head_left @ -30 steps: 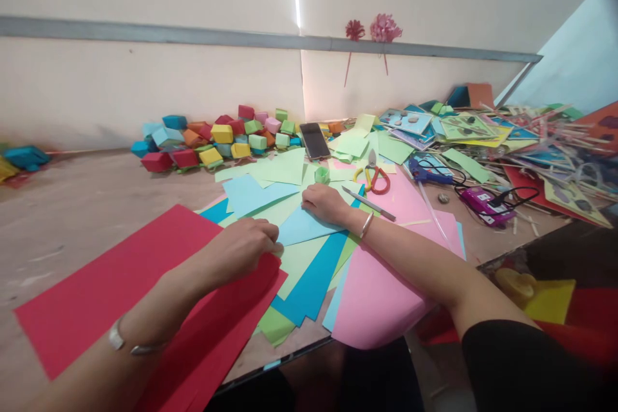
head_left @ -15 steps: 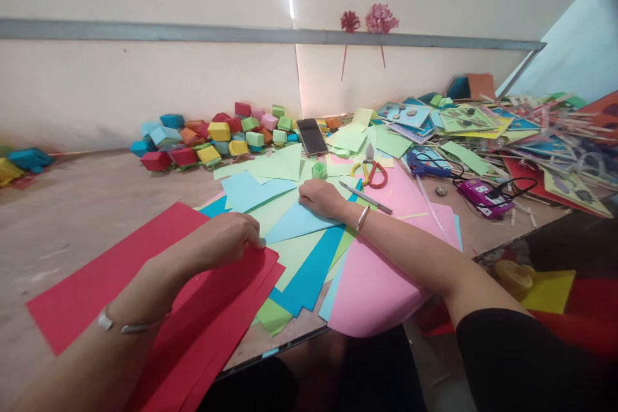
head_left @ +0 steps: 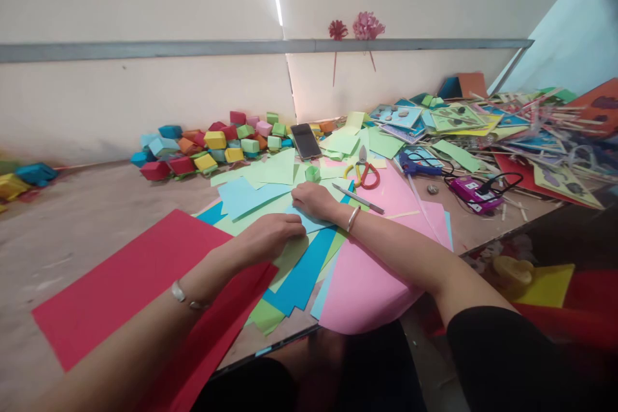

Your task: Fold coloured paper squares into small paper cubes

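Note:
My left hand [head_left: 275, 237] is closed, its fingertips pressed together beside the light blue paper [head_left: 307, 219], over green sheets; what they pinch, if anything, is hidden. Behind the left wrist lies the red paper [head_left: 130, 270], partly covered by my forearm. My right hand [head_left: 316, 201] rests with curled fingers on the light blue paper; anything inside its grip cannot be seen. Just past it sits a small folded green paper piece [head_left: 312, 174]. A grey pen [head_left: 358, 198] and scissors with yellow and red handles [head_left: 362, 174] lie right of that hand.
Folded paper blocks [head_left: 215, 141] are heaped along the wall next to a phone [head_left: 306, 141]. Pink paper [head_left: 376, 283] hangs over the table's front edge. At right are a blue glue gun [head_left: 420, 164], a purple power strip [head_left: 476, 195] and piled cards [head_left: 458, 119].
My left hand has moved right, off the red paper's corner, to beside the light blue paper and close to my right hand. The right hand stays on the paper. The view has shifted slightly.

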`<state>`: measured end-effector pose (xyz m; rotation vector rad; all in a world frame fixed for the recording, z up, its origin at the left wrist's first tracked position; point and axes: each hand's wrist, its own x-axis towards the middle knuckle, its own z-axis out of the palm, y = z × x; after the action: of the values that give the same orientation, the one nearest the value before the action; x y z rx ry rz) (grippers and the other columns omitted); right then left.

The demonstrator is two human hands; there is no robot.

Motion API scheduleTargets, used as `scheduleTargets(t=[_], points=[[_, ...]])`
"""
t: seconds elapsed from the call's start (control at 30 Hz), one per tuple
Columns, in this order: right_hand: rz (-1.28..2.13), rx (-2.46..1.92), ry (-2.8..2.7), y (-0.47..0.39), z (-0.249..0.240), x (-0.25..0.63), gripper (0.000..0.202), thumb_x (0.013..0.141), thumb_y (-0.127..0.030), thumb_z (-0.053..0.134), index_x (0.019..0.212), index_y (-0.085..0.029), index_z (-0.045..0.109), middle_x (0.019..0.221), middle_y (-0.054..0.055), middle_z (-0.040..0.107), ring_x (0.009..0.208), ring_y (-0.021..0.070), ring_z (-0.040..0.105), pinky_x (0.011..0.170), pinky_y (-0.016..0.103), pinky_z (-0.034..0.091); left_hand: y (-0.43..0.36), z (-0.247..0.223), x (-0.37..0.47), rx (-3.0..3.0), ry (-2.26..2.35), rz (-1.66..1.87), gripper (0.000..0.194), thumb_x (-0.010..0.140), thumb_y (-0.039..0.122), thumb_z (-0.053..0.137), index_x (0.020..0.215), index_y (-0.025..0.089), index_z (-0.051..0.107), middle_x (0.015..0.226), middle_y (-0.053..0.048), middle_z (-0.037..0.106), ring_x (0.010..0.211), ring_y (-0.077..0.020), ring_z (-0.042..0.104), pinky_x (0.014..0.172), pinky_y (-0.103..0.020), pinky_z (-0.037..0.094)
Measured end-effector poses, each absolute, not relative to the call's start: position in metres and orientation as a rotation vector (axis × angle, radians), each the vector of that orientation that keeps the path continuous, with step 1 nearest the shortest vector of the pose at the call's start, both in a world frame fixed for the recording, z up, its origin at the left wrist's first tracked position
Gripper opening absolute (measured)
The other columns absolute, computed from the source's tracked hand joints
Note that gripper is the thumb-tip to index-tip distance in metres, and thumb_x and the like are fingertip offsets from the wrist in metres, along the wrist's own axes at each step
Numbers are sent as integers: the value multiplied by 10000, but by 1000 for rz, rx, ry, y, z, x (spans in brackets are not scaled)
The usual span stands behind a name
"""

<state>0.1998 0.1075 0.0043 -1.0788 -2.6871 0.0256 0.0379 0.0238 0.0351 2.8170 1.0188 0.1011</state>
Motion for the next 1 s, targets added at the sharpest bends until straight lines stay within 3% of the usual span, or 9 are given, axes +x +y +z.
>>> scheduleTargets(t=[0.2, 0.43, 0.6, 0.7, 0.87, 1.0], points=[[104, -1035, -2677, 114, 5, 201, 184, 965, -221, 531, 940, -114, 678, 965, 102, 684, 875, 195, 556, 681, 290, 318, 29, 23, 40, 2696, 1017, 225, 331, 940, 176, 384, 1041, 195, 698, 966, -71, 679, 819, -174, 621, 708, -267, 461], [213, -814, -2777, 127, 8, 209, 124, 927, -161, 552, 887, -134, 666, 911, 63, 657, 845, 176, 528, 712, 269, 346, 40, 19, 46, 2690, 1010, 183, 350, 980, 289, 427, 1209, 297, 692, 939, -27, 689, 750, -146, 626, 669, -228, 429], [274, -803, -2750, 129, 7, 215, 127, 909, -148, 556, 941, -123, 677, 958, 69, 678, 872, 166, 551, 740, 249, 385, 48, 25, 55, 2644, 995, 101, 419, 970, 219, 390, 1277, 313, 658, 1178, -30, 713, 975, -183, 656, 802, -241, 471], [408, -758, -2688, 132, 6, 221, 146, 888, -141, 551, 955, -124, 680, 952, 58, 690, 861, 148, 565, 755, 232, 403, 48, 26, 62, 2665, 1041, 81, 406, 961, 220, 400, 1246, 312, 674, 1108, -26, 733, 947, -187, 655, 788, -249, 482], [580, -736, -2603, 138, 1, 224, 173, 833, -123, 513, 887, -119, 677, 876, 49, 676, 788, 140, 539, 716, 227, 403, 45, 19, 73, 2769, 962, 219, 387, 959, 180, 380, 1162, 197, 709, 975, -98, 692, 863, -205, 645, 748, -300, 493], [596, -762, -2598, 139, -2, 221, 179, 813, -136, 503, 868, -127, 673, 861, 46, 671, 776, 142, 528, 707, 228, 402, 48, 11, 81, 2769, 981, 192, 413, 952, 158, 384, 1239, 199, 679, 989, -114, 681, 862, -226, 636, 735, -334, 485]])
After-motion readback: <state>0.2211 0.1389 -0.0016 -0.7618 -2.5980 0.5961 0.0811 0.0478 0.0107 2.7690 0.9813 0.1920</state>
